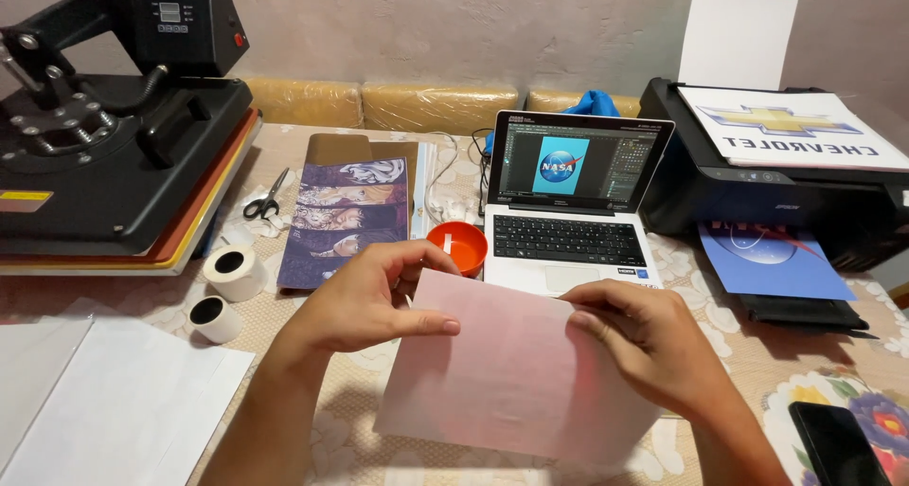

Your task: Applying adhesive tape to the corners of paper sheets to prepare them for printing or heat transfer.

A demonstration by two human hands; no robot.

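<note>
Black heat press (114, 126) sat far left on the table (748, 353); black printer (757, 183) far right, a blue print (772, 263) lying in its tray. Laptop (573, 207) stood open between them, an orange bowl (457, 244) just beside it. Pale pink sheet (511, 372) was held above the table, nearest me. My left hand (365, 301) pinched its top left corner, thumb on top; my right hand (649, 339) pinched the top right edge. Two tape rolls (227, 292) lay left.
</note>
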